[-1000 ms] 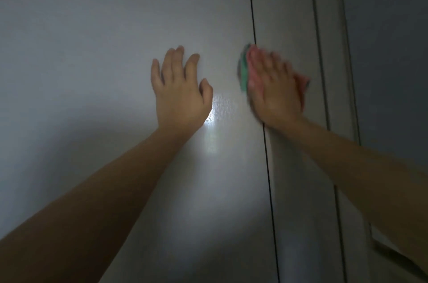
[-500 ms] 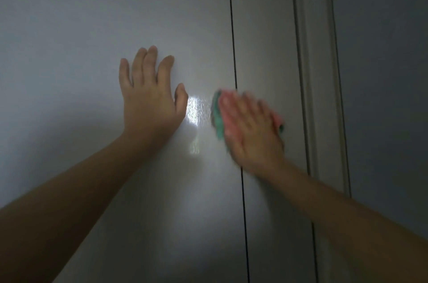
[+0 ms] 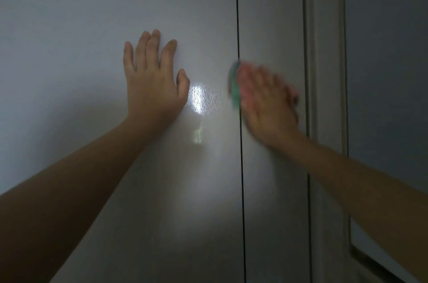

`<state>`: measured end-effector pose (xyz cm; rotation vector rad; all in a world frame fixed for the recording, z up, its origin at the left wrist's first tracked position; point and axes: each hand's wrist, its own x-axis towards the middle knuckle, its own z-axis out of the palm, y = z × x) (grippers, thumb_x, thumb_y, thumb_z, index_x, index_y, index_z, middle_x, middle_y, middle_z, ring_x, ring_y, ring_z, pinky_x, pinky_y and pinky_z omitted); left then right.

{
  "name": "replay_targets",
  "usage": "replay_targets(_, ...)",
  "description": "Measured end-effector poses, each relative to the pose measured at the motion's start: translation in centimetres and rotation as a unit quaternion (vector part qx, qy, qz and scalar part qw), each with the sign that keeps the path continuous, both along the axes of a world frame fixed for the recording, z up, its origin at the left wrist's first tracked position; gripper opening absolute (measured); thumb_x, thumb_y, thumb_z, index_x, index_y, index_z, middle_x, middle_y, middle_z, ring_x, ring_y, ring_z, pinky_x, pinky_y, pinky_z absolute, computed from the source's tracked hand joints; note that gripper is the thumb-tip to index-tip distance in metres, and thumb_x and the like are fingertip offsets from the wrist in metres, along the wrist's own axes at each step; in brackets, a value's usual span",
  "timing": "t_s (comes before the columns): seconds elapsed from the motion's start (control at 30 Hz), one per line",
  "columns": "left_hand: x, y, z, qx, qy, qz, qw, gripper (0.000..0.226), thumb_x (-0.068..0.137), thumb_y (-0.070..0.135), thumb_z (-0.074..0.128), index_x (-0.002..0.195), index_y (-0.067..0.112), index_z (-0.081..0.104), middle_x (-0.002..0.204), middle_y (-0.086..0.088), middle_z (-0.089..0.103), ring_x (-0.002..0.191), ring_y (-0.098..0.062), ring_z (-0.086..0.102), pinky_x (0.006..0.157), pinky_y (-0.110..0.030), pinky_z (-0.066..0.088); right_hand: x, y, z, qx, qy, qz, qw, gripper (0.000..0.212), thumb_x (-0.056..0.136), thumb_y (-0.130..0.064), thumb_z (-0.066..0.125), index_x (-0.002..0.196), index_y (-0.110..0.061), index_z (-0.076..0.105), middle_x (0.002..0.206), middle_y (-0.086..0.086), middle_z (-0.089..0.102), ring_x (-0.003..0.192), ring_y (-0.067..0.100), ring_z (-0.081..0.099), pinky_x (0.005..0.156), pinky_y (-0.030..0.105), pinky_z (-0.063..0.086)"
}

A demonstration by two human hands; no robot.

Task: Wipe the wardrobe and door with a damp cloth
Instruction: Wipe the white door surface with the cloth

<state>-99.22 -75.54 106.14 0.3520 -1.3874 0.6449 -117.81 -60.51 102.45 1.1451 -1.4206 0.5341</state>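
A glossy grey wardrobe door panel (image 3: pixel 92 27) fills the view, split by a thin dark vertical seam (image 3: pixel 240 167). My left hand (image 3: pixel 152 81) lies flat on the left panel, fingers straight and pointing up. My right hand (image 3: pixel 266 97), blurred by motion, presses a green and pink cloth (image 3: pixel 234 88) flat against the narrow panel just right of the seam. Most of the cloth is hidden under the hand; only its left edge and a bit at the right show.
A pale vertical frame strip (image 3: pixel 324 51) runs right of the narrow panel. Beyond it lies a darker grey surface (image 3: pixel 389 51). A bright reflection (image 3: pixel 196 99) glints between my hands. A dark edge shows at the lower right corner (image 3: pixel 370 264).
My right hand with the cloth went down and left across the seam, then back up and right onto the narrow panel. My left hand stays flat on the door.
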Motion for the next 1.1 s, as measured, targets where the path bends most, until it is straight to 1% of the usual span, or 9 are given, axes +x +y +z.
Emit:
replay_targets(0.1,-0.1,0.0,0.0,-0.005,-0.001,0.000,1.000,0.050,0.089,0.029,0.043,0.134,0.006,0.048,0.142,-0.020,0.043,0.136,-0.036,0.034,0.114,-0.053,0.018,-0.2,-0.1,3.9,-0.112,-0.106,-0.006,0.988,0.061,0.098,-0.041,0.017,0.153,-0.016,0.010,0.160,0.007,0.013,0.147,0.027,0.010,0.119,0.046,0.006)
replay_targets(0.17,-0.1,-0.1,0.1,-0.004,-0.003,-0.002,1.000,0.051,0.089,0.029,0.043,0.134,0.006,0.048,0.142,-0.021,0.042,0.136,-0.036,0.034,0.114,-0.054,0.018,1.0,-1.2,1.1,-0.124,-0.086,-0.012,0.988,0.061,0.098,-0.039,0.020,0.153,-0.014,0.013,0.159,0.008,0.017,0.145,0.031,0.016,0.118,0.047,0.011)
replay_targets(0.3,0.0,-0.1,0.1,-0.006,-0.006,0.006,1.000,0.051,0.089,0.029,0.043,0.134,0.005,0.048,0.142,-0.022,0.042,0.136,-0.038,0.034,0.114,-0.055,0.018,2.9,-2.0,-11.7,0.050,0.098,0.021,0.994,0.060,0.095,-0.038,0.037,0.150,-0.017,0.024,0.156,0.005,0.024,0.144,0.031,0.022,0.116,0.049,0.017)
replay_targets(0.4,0.1,0.2,-0.1,0.002,-0.014,0.004,1.000,0.052,0.089,0.029,0.042,0.135,0.004,0.046,0.143,-0.022,0.041,0.137,-0.038,0.033,0.114,-0.055,0.017,1.4,-0.7,-13.7,0.143,0.167,0.043,0.975,0.058,0.094,-0.037,0.039,0.148,-0.020,0.027,0.155,0.002,0.024,0.145,0.028,0.019,0.118,0.045,0.009)
replay_targets(0.57,0.0,0.2,-0.4,0.009,-0.016,0.005,1.000,0.053,0.091,0.030,0.039,0.137,0.006,0.045,0.145,-0.020,0.039,0.138,-0.036,0.031,0.115,-0.053,0.015,0.4,-0.3,-4.0,-0.020,-0.010,-0.003,1.000,0.059,0.097,-0.039,0.023,0.151,-0.016,0.020,0.157,0.007,0.022,0.145,0.029,0.018,0.118,0.048,0.010)
replay_targets(0.67,0.0,0.2,-0.3,0.008,-0.018,0.007,1.000,0.053,0.091,0.030,0.038,0.138,0.007,0.044,0.146,-0.019,0.039,0.139,-0.035,0.030,0.116,-0.052,0.015,2.0,-1.5,-4.6,-0.105,-0.069,-0.004,0.992,0.063,0.096,-0.040,0.028,0.152,-0.014,0.017,0.158,0.007,0.020,0.145,0.030,0.017,0.118,0.046,0.010)
replay_targets(0.83,0.1,0.3,-0.3,0.023,-0.029,0.012,0.999,0.054,0.091,0.032,0.036,0.139,0.007,0.042,0.147,-0.019,0.036,0.140,-0.035,0.028,0.116,-0.052,0.013,3.5,-2.4,-18.1,0.135,0.138,0.060,0.979,0.053,0.098,-0.037,0.031,0.148,-0.018,0.027,0.158,0.000,0.017,0.147,0.027,0.013,0.118,0.046,0.007)
replay_targets(0.9,0.1,0.5,-0.4,0.030,-0.033,0.011,0.999,0.055,0.092,0.032,0.035,0.140,0.008,0.041,0.149,-0.019,0.035,0.141,-0.034,0.026,0.116,-0.051,0.012,2.4,-1.6,-17.4,0.192,0.167,0.077,0.964,0.050,0.100,-0.036,0.024,0.146,-0.020,0.032,0.157,-0.001,0.024,0.147,0.023,0.010,0.119,0.043,0.004)
replay_targets(1.1,0.1,0.6,-0.2,0.042,-0.050,0.019,0.998,0.055,0.091,0.031,0.035,0.140,0.008,0.042,0.149,-0.019,0.034,0.141,-0.035,0.027,0.117,-0.051,0.012,4.1,-2.7,-5.8,-0.051,-0.026,0.012,0.998,0.058,0.097,-0.040,0.027,0.150,-0.016,0.026,0.156,0.006,0.025,0.145,0.030,0.019,0.117,0.046,0.010)
